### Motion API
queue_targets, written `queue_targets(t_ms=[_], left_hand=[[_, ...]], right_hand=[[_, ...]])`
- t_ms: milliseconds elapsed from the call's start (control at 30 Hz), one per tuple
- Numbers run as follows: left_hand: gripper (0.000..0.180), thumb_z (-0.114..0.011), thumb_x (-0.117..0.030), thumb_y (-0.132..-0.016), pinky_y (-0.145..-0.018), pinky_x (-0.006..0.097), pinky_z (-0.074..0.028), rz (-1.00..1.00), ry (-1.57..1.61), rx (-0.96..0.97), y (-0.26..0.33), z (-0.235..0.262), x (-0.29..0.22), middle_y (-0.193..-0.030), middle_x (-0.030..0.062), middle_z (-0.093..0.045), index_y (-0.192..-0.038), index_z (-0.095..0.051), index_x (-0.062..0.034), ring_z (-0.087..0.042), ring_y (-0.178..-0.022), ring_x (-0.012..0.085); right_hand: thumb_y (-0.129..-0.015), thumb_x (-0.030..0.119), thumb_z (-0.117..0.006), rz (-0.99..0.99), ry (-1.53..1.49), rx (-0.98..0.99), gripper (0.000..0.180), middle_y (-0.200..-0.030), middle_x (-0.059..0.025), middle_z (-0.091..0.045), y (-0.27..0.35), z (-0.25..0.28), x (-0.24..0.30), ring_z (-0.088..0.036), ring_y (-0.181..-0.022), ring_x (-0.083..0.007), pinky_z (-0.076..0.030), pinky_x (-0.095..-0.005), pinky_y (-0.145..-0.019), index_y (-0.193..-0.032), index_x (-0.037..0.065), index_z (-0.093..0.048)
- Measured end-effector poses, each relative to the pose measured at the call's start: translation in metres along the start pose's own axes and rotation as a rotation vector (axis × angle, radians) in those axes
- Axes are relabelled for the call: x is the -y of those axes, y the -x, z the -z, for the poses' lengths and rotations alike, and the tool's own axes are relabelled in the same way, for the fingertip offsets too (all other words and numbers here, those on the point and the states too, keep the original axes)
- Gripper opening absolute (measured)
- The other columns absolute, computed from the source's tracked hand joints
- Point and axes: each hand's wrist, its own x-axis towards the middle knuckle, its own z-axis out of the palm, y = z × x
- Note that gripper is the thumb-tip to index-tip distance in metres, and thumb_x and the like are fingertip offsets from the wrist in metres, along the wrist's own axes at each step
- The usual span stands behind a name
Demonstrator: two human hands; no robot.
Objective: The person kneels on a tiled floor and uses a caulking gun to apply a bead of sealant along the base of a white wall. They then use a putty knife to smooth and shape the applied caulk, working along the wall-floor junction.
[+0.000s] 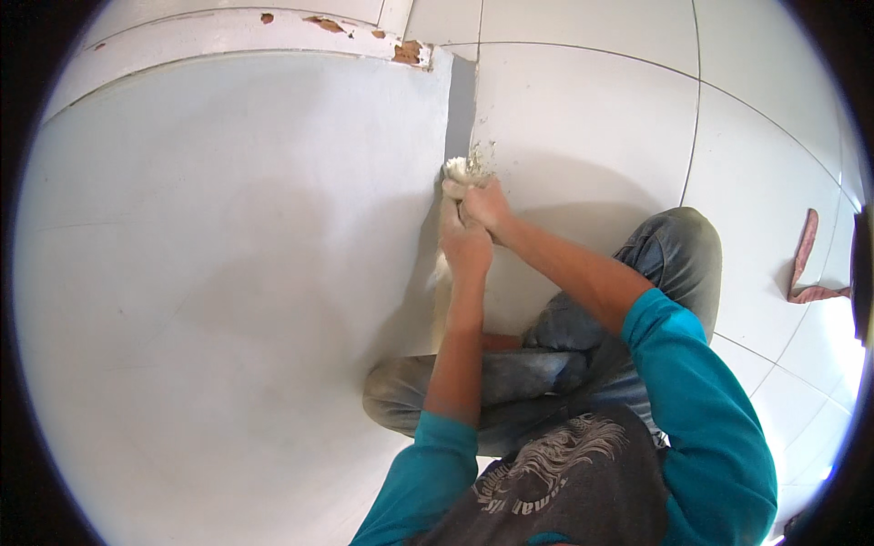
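Observation:
My left hand (465, 244) is closed low against the pale wall (228, 227), where it meets the tiled floor. My right hand (487, 204) is closed just beyond it, so the two hands touch. What they grip is mostly hidden by the fingers. A whitish piece with a ragged, fringed end (457, 167) pokes out past them; its kind is unclear. Pale crumbs (482, 159) lie scattered on the tile beside it. A grey strip (461, 109) runs along the wall's foot ahead of my hands, and a cream-coloured strip (442, 305) shows behind them.
My crossed legs (546, 364) in dark jeans rest on the large white floor tiles (583, 109). At the far left, a white wooden frame (228, 35) has chipped, brown patches. A reddish bent strip (803, 264) lies on the floor at the right.

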Motion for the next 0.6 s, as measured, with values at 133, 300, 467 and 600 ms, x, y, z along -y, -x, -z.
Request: queue_targets(t_ms=[133,300,467,600], left_hand=[[0.053,-0.053,-0.015,-0.102,-0.111,0.046,-0.044,0.012,-0.092,0.044,0.000,0.000,-0.002,-0.144,0.0265,-0.061,-0.153,-0.049,-0.0003,-0.059,-0.132,0.0412],[0.057,-0.052,-0.011,-0.098,-0.114,0.047,-0.042,0.069,-0.007,-0.013,0.006,-0.001,-0.002,-0.145,0.0307,-0.059,-0.153,-0.047,0.0041,-0.056,-0.135,0.0456],[0.057,-0.052,-0.012,-0.099,-0.115,0.047,-0.042,0.068,-0.009,-0.026,0.003,-0.001,0.002,-0.145,0.0307,-0.059,-0.153,-0.047,0.0045,-0.055,-0.136,0.0461],[0.055,-0.053,-0.014,-0.100,-0.114,0.047,-0.042,0.048,-0.053,0.026,-0.007,-0.003,0.004,-0.144,0.0306,-0.059,-0.151,-0.049,0.0045,-0.055,-0.136,0.0452]], right_hand=[[-0.103,0.020,-0.071,-0.161,-0.099,0.044,0.042,-0.100,-0.0104,-0.074,-0.001,0.003,-0.007,-0.065,-0.079,-0.0164,-0.054,-0.0348,-0.069,-0.138,-0.001,-0.068],[-0.103,0.022,-0.072,0.029,0.061,-0.007,0.041,-0.093,-0.0044,-0.073,-0.003,0.000,-0.014,-0.062,-0.076,-0.0122,-0.052,-0.0326,-0.066,-0.137,0.000,-0.069],[-0.102,0.022,-0.072,-0.030,-0.027,0.009,0.041,-0.093,-0.0048,-0.072,0.001,0.000,-0.009,-0.061,-0.078,-0.0110,-0.053,-0.0322,-0.069,-0.137,0.000,-0.069],[-0.100,0.020,-0.073,-0.195,-0.096,0.038,0.044,-0.122,-0.0214,-0.074,-0.001,0.006,0.000,-0.070,-0.105,-0.0230,-0.057,-0.0375,-0.092,-0.136,-0.005,-0.067]])
